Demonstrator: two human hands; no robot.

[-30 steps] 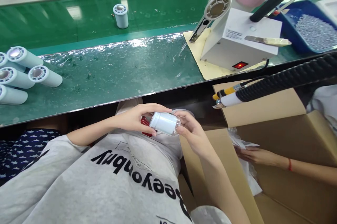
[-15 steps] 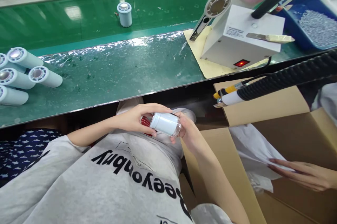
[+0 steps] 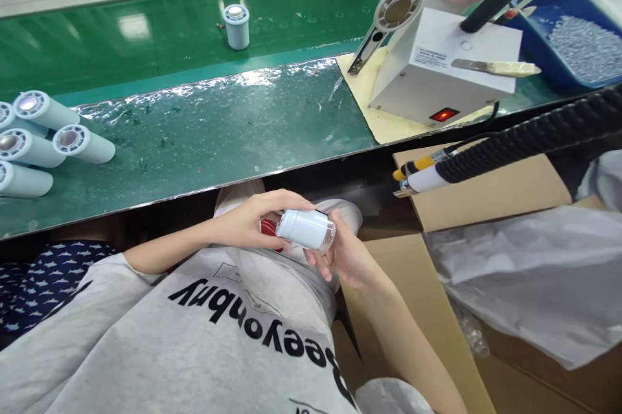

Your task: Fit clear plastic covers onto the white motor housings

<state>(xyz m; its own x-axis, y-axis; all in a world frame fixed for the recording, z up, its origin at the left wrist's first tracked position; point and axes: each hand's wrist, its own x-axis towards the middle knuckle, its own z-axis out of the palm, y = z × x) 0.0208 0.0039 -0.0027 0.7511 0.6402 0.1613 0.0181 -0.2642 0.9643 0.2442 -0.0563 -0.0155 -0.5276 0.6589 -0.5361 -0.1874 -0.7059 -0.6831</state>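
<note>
A light blue cylinder (image 3: pixel 304 229) with a clear end lies on its side above my lap. My left hand (image 3: pixel 255 219) is wrapped round its left end, with something red and striped beneath the palm. My right hand (image 3: pixel 343 252) is at the clear right end, thumb side against it and the other fingers partly under it; how firmly it grips is hard to see. On the bench (image 3: pixel 204 135) at the left lie several light blue cylinders (image 3: pixel 85 144) with round vented ends. Another blue cylinder (image 3: pixel 237 28) stands upright on the green surface beyond.
A white box-shaped device (image 3: pixel 447 70) with a lit red switch stands on the bench, a handheld fan (image 3: pixel 401 6) leaning on it. Right of it is a blue tray (image 3: pixel 564 57) of small pieces. A black hose (image 3: pixel 529 135) crosses above a cardboard box (image 3: pixel 413 310) with a white bag (image 3: pixel 539 271).
The fingers of my right hand have loosened and spread beneath the cylinder. The other person's hand has left the box, and the white bag now spreads across it. The standing cylinder has shifted slightly right.
</note>
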